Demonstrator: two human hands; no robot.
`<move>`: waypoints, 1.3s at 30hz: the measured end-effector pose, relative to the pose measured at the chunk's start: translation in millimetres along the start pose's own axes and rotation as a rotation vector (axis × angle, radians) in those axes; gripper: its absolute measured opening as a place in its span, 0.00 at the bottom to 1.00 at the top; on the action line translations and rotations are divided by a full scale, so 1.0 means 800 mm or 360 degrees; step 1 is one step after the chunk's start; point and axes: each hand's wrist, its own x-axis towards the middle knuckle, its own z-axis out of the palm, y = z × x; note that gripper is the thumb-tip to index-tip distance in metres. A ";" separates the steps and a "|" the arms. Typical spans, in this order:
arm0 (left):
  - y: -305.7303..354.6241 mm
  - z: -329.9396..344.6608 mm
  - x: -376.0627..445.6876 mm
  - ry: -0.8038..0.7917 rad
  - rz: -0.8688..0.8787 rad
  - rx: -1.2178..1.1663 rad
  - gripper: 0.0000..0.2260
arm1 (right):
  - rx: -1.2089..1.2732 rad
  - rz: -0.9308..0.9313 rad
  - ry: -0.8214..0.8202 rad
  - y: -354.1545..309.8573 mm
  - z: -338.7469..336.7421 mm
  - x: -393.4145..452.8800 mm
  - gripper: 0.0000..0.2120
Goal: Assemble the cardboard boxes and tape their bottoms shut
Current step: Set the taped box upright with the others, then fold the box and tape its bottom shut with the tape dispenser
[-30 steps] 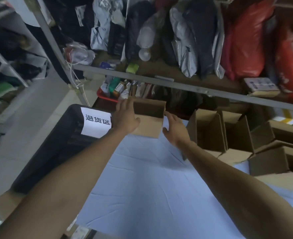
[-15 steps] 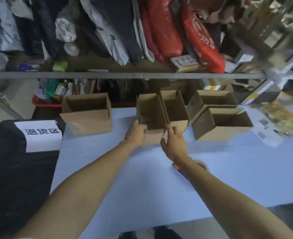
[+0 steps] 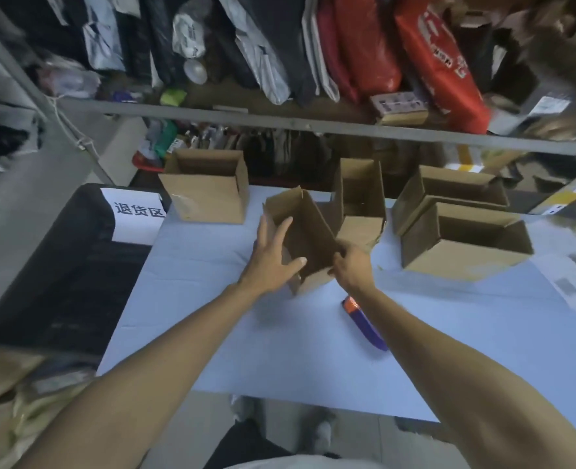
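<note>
- The box in hand (image 3: 308,236) sits mid-table, tilted, open mouth facing up and toward the camera, long side running away toward the shelf.
- Left hand (image 3: 273,257) is spread on its left wall, fingers straight and relaxed, no clamp.
- Right hand (image 3: 351,265) pinches the near right corner.
- Behind it, just beside, stands a narrow box (image 3: 361,201); two wider boxes (image 3: 462,238) to the right, another box (image 3: 208,187) off left.
- Plain brown corrugated card, sharp creases.
- Pale blue table cover (image 3: 246,340) is smooth, with open room near the front edge, apart from a purple-and-orange tool (image 3: 364,321).
</note>
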 end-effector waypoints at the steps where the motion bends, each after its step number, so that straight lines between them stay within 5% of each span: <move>1: 0.006 -0.010 0.004 0.0097 -0.0038 0.0057 0.38 | -0.0073 -0.0073 -0.0015 0.005 -0.006 0.000 0.17; 4: 0.022 -0.044 0.019 0.0264 -0.0116 0.0345 0.39 | -0.0200 -0.0296 -0.0020 0.016 -0.021 -0.002 0.16; 9: 0.023 -0.049 0.022 -0.0030 -0.0370 -0.0147 0.32 | -0.0263 -0.0411 -0.0099 0.026 -0.028 -0.025 0.14; 15: -0.034 0.015 -0.029 -0.0143 -0.0680 0.0187 0.34 | -0.0022 -0.0172 -0.0305 0.044 -0.024 -0.059 0.08; 21: -0.060 0.058 -0.067 -0.0233 -0.0734 0.0273 0.44 | 0.0009 0.0180 -0.0466 0.089 -0.021 -0.090 0.22; 25: -0.062 0.066 -0.071 -0.0267 -0.0654 0.0410 0.44 | 0.0118 0.0262 -0.0435 0.106 -0.018 -0.102 0.19; 30: -0.031 0.091 -0.040 -0.0359 -0.0144 0.0869 0.41 | -0.0086 0.0123 -0.0278 0.101 -0.021 -0.101 0.05; 34: -0.012 0.130 -0.034 -0.0568 -0.0043 0.0875 0.46 | -0.0412 0.0228 0.0002 0.110 -0.041 -0.100 0.08; 39: -0.002 0.154 -0.037 -0.0431 -0.0062 0.0892 0.47 | -0.0319 0.0199 -0.0103 0.125 -0.048 -0.109 0.13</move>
